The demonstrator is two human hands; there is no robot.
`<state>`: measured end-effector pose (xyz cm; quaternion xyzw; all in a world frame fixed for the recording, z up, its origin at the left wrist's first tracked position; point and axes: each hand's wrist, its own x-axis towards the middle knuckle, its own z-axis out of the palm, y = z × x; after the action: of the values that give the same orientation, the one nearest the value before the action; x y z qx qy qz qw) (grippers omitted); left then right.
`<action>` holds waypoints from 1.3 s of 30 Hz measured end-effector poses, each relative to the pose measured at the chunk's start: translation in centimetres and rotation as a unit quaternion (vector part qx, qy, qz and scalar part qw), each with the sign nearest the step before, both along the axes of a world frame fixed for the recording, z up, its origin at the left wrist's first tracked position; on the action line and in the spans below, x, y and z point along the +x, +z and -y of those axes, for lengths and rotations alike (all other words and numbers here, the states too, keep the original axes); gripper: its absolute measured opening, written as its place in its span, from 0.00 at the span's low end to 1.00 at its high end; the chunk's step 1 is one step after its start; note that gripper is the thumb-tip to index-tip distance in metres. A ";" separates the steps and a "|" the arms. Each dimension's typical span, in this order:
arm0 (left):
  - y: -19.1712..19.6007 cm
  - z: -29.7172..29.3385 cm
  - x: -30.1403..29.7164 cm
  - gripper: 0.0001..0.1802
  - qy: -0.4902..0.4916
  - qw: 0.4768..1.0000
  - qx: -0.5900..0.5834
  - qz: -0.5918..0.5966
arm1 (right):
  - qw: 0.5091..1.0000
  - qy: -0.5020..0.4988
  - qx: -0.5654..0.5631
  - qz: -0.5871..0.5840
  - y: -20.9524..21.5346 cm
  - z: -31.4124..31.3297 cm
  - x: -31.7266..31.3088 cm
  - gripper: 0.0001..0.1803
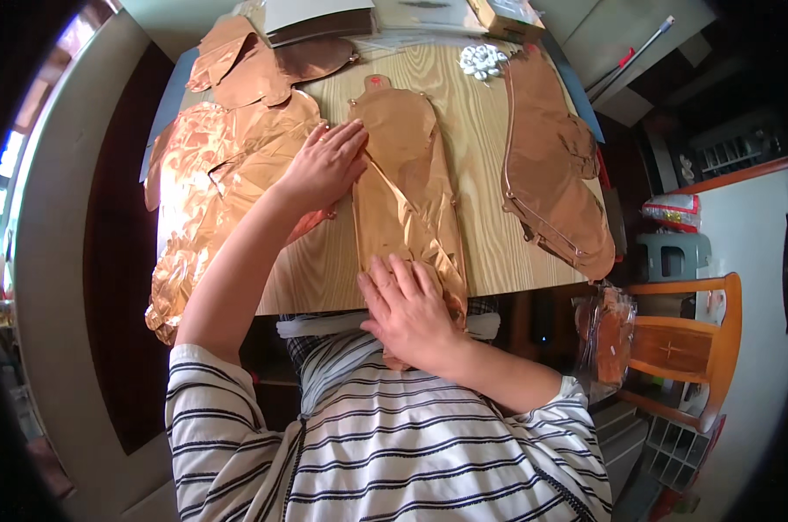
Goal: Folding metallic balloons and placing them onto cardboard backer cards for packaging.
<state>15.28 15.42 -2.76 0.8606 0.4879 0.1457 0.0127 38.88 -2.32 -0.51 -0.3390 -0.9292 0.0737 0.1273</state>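
1. The copper-coloured foil piece point(398, 130) lies in the middle of the wooden surface point(478, 174), its long side running from 12 to 6 o'clock. Its top tab carries a red mark; its lower half is creased.
2. The left hand point(328, 163) rests at the piece's 10 o'clock edge. Its fingers are straight and close together; the thumb is hidden, so I cannot tell if they pinch the foil.
3. The right hand point(411, 309) lies at 6 o'clock, with fingers spread and grasping nothing.
4. The step in hand seems to be the flattening of this foil. In my judgement, the next move calls for light, even pressure, because thin foil may tear.
5. Around it are a crumpled foil pile point(194, 135) at 9 o'clock, another foil piece point(546, 148) at 3 and a white bead cluster point(482, 62) at 1.
6. Farther out, at 4 o'clock, stands a wooden chair point(672, 346).
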 end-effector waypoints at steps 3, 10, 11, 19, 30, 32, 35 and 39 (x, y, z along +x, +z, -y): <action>-0.2 -0.6 0.2 0.32 -0.009 1.000 0.011 0.007 | 1.000 0.011 -0.017 0.011 0.4 1.3 0.5 0.40; -0.3 -0.5 0.0 0.31 0.003 0.999 -0.007 0.046 | 0.993 0.013 -0.053 -0.102 2.1 0.4 1.9 0.30; -0.5 -0.1 -0.2 0.31 0.007 0.998 0.018 0.062 | 0.988 0.006 -0.057 -0.145 2.1 -0.3 2.1 0.29; 2.3 11.8 3.4 0.41 -0.013 0.999 -0.020 -0.030 | 0.995 -0.067 0.001 -0.079 0.7 -6.3 3.9 0.24; 2.6 8.4 2.4 0.40 -0.015 0.994 -0.056 0.097 | 0.966 -0.061 -0.151 -0.203 2.6 -14.9 5.0 0.14; 3.8 3.9 0.7 0.35 0.011 0.989 -0.006 0.145 | 0.969 -0.075 -0.097 -0.217 2.4 -17.9 5.5 0.13; 5.0 -6.1 -4.0 0.26 0.082 0.980 0.065 0.167 | 0.970 -0.103 -0.041 -0.217 1.0 -20.4 5.7 0.12; 6.9 -17.4 -9.3 0.26 0.163 0.976 0.125 0.072 | 0.971 -0.061 -0.038 -0.229 -2.6 -22.2 5.6 0.11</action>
<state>5.94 32.80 4.15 0.7514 0.5974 0.2672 -0.0844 44.47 19.85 -3.15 -0.3737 -0.8492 0.1768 0.3285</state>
